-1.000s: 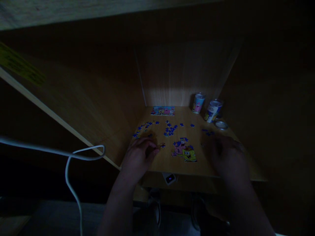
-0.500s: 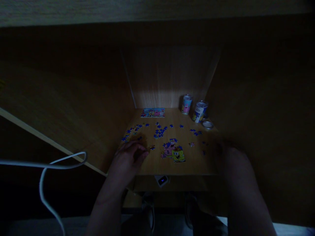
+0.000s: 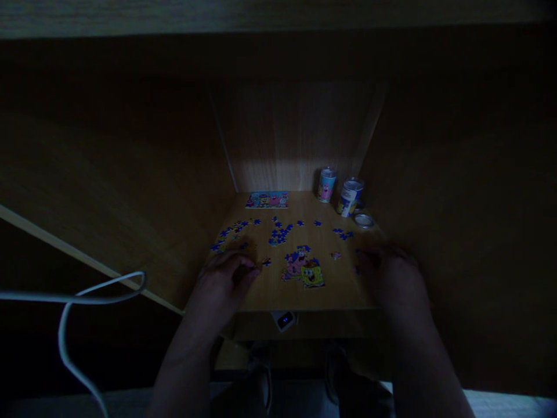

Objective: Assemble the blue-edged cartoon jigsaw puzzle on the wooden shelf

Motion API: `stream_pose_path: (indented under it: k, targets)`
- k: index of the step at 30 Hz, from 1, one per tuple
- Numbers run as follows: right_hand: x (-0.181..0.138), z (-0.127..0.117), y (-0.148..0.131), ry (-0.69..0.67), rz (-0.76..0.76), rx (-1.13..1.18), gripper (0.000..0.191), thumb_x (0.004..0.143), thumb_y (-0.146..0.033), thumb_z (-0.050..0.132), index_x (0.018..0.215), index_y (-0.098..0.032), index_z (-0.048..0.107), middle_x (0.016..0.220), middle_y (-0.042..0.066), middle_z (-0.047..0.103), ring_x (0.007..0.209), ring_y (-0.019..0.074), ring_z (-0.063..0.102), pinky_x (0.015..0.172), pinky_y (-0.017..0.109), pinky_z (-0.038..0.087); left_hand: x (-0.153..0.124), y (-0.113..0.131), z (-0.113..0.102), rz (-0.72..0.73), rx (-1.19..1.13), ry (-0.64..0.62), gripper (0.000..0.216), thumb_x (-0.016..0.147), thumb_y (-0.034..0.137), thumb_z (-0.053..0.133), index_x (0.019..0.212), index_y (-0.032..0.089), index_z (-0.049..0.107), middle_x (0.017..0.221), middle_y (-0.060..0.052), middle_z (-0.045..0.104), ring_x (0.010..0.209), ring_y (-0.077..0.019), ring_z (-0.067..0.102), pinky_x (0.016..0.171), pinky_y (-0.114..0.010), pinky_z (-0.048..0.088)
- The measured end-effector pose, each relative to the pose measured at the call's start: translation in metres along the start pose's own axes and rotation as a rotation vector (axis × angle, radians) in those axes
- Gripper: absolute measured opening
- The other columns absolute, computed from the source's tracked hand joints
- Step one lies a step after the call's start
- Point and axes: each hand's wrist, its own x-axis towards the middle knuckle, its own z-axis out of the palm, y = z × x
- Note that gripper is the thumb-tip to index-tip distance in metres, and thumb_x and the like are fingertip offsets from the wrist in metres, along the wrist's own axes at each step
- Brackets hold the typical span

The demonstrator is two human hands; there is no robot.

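Thumb and forefinger of my left hand pinch a small dark puzzle piece above the shelf's left side. Just right of the fingertips lies a loose piece. A partly joined jigsaw puzzle, with a pink and a yellow cartoon figure, lies front centre. My right hand is low over the right side, fingers curled down by some dark pieces. Deep shadow hides its fingertips and anything between them. A small pinkish piece sits between that hand and the joined part. Blue-backed pieces are scattered behind.
At the back left lies a picture card. Two printed cans stand back right, with a round lid beside them. Wooden walls enclose the shelf. A white cable hangs at left; a small device with a lit display is below the front edge.
My right hand has moved left and in toward the loose pieces at the right. The left hand keeps its pinch in nearly the same place. The view has shifted slightly.
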Motion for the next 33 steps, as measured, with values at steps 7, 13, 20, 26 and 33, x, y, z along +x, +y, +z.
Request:
stream_pose_path:
  k: [7, 13, 20, 26, 33]
  targets:
    - [-0.001, 0.003, -0.003, 0.062, -0.023, -0.015, 0.034, 0.106, -0.042, 0.059, 0.103, -0.018, 0.083, 0.107, 0.019, 0.078, 0.096, 0.0341, 0.068, 0.088, 0.047, 0.053, 0.000, 0.001, 0.000, -0.009, -0.011, -0.013, 0.002, 0.102, 0.031, 0.076, 0.102, 0.029, 0.075, 0.115, -0.003, 0.081, 0.110, -0.0292, 0.075, 0.101, -0.050, 0.059]
    - [-0.001, 0.007, 0.001, 0.068, -0.023, -0.055, 0.039, 0.108, -0.043, 0.055, 0.102, -0.017, 0.083, 0.107, 0.021, 0.077, 0.094, 0.0345, 0.068, 0.085, 0.047, 0.053, -0.001, 0.000, 0.000, -0.015, -0.014, -0.019, 0.002, 0.102, 0.031, 0.076, 0.101, 0.029, 0.076, 0.118, -0.004, 0.080, 0.114, -0.0294, 0.074, 0.105, -0.052, 0.057]
    - [-0.003, 0.008, 0.000, 0.045, -0.006, -0.075, 0.036, 0.108, -0.040, 0.053, 0.109, -0.017, 0.081, 0.113, 0.020, 0.077, 0.096, 0.0348, 0.068, 0.085, 0.048, 0.052, -0.002, 0.000, 0.000, 0.000, -0.020, -0.031, 0.006, 0.102, 0.030, 0.075, 0.097, 0.029, 0.077, 0.117, -0.004, 0.080, 0.112, -0.0271, 0.075, 0.103, -0.046, 0.058]
    - [-0.002, 0.002, -0.010, 0.097, -0.064, -0.032, 0.038, 0.110, -0.036, 0.046, 0.110, -0.015, 0.078, 0.112, 0.020, 0.078, 0.101, 0.0344, 0.071, 0.093, 0.048, 0.053, -0.002, 0.001, -0.001, -0.007, -0.022, -0.031, 0.005, 0.102, 0.029, 0.075, 0.097, 0.029, 0.076, 0.116, -0.003, 0.080, 0.110, -0.0274, 0.075, 0.102, -0.048, 0.058]
    - [-0.005, 0.010, -0.048, 0.108, -0.274, 0.159, 0.053, 0.115, -0.044, 0.038, 0.144, -0.011, 0.068, 0.149, 0.019, 0.072, 0.146, 0.0373, 0.059, 0.124, 0.056, 0.044, -0.001, 0.009, -0.005, -0.011, 0.011, -0.026, 0.007, 0.102, 0.027, 0.074, 0.095, 0.028, 0.074, 0.108, -0.003, 0.080, 0.104, -0.0278, 0.076, 0.098, -0.049, 0.059]
